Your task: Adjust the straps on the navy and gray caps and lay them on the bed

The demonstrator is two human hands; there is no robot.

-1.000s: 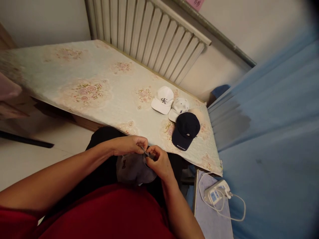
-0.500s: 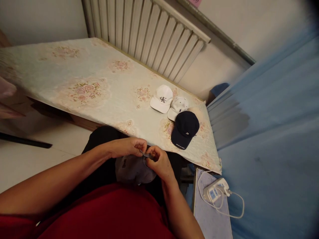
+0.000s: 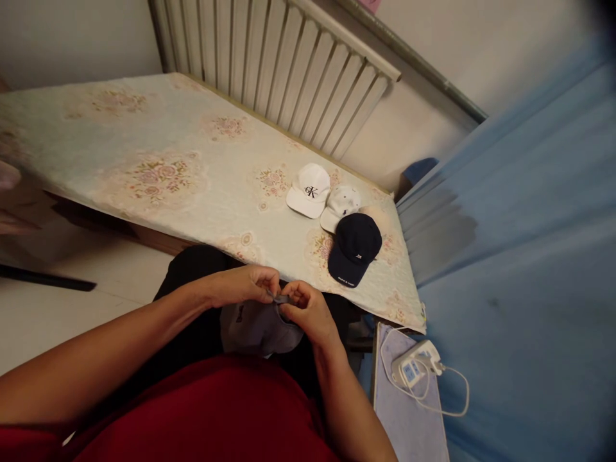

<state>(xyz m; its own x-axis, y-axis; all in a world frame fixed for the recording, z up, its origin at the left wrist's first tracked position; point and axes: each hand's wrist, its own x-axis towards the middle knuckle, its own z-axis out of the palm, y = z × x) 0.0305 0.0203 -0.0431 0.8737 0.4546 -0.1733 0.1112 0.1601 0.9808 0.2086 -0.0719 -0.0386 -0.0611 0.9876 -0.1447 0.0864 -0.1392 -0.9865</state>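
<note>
A grey cap (image 3: 257, 328) rests on my lap, its back strap turned away from me. My left hand (image 3: 253, 285) pinches one end of the strap (image 3: 282, 299) between thumb and fingers. On the other end, the fingers of my right hand (image 3: 310, 314) are closed, close beside the left. Part of the strap is hidden by the fingertips. Beyond my hands, a white cap with black letters (image 3: 310, 190), a second white cap (image 3: 339, 204) and a dark navy cap (image 3: 357, 247) lie together, the navy one overlapping its neighbour.
The caps lie on a bed with a floral cover (image 3: 212, 186). Behind it stands a radiator (image 3: 269, 70). At the right hangs a blue curtain (image 3: 520, 276). A small table (image 3: 404, 427) at the lower right holds a power strip (image 3: 414, 366) with a looping white cable.
The view has shifted slightly, so the bed and caps appear a little further left. Both hands stay at the strap, with only small finger movement.
</note>
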